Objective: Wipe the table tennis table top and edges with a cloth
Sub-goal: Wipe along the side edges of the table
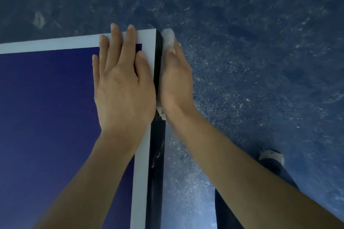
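Observation:
The blue table tennis table top [46, 117] fills the left, with a white border line [141, 182] along its right side and far end. Its black side edge [156, 173] runs down the middle of the view. My left hand [121, 80] lies flat with straight fingers on the far right corner of the top. My right hand [175, 82] presses a white cloth [168, 38] against the black side edge near the corner. The cloth shows beyond my fingertips and below my wrist; the rest is hidden under the hand.
A mottled dark blue floor [260, 42] surrounds the table on the far side and the right. My leg in dark trousers with a light shoe [272, 155] stands on the floor at the lower right, close to the table's side.

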